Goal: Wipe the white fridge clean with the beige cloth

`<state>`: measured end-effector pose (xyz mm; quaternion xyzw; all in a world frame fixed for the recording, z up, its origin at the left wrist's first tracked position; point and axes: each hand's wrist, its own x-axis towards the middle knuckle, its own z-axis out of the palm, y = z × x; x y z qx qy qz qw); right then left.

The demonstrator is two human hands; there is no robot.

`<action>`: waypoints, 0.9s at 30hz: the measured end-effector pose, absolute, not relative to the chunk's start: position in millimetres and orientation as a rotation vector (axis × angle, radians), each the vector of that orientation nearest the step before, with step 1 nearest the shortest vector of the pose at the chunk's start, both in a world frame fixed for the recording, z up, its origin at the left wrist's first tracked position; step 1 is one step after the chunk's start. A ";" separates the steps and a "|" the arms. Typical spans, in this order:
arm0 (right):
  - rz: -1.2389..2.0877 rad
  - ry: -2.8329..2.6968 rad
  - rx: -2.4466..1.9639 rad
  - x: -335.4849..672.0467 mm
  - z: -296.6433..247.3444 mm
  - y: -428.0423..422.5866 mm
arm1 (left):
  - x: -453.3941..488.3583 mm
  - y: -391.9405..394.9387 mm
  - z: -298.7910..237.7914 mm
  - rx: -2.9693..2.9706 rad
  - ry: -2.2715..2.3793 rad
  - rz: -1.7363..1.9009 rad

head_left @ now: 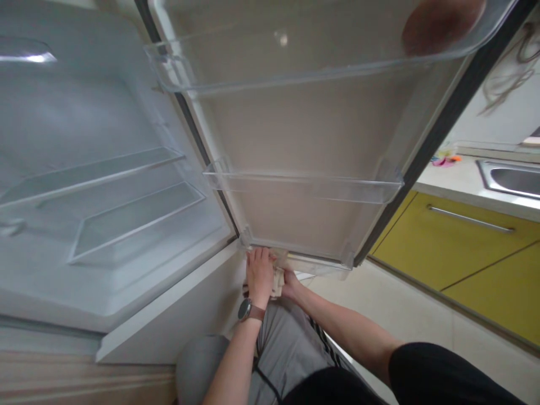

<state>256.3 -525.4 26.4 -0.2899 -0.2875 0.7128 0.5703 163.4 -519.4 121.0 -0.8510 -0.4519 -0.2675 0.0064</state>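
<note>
My left hand [260, 271], with a watch on its wrist, lies at the lower hinge-side corner of the open fridge door. Its fingers are stretched out over the end of the lowest clear door bin [320, 264]. Just right of it, my right hand [291, 283] grips a beige folded cloth [277, 282]; its fingertips are partly hidden behind the cloth. Both hands are close together, above my grey trousers, and the cloth sits between them.
The fridge door [291, 129] stands wide open, with clear bins [304, 185] across it and a round reddish thing [442, 25] in the top one. Left is the fridge interior [76, 118] with glass shelves [139, 219]. Right are yellow cabinets [476, 242] and a sink [514, 179].
</note>
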 end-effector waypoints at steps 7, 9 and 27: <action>1.686 -0.131 -0.808 359.7 23.4 -629.7 | 167.7 -516.2 116.6 -2.670 -1.398 -0.899; 1.616 -0.038 -0.903 389.2 30.3 -658.2 | 171.2 -516.0 115.7 -2.658 -1.389 -0.911; 0.234 -0.411 -1.324 508.0 148.3 -709.8 | 178.9 -511.4 111.6 -2.612 -1.343 -0.883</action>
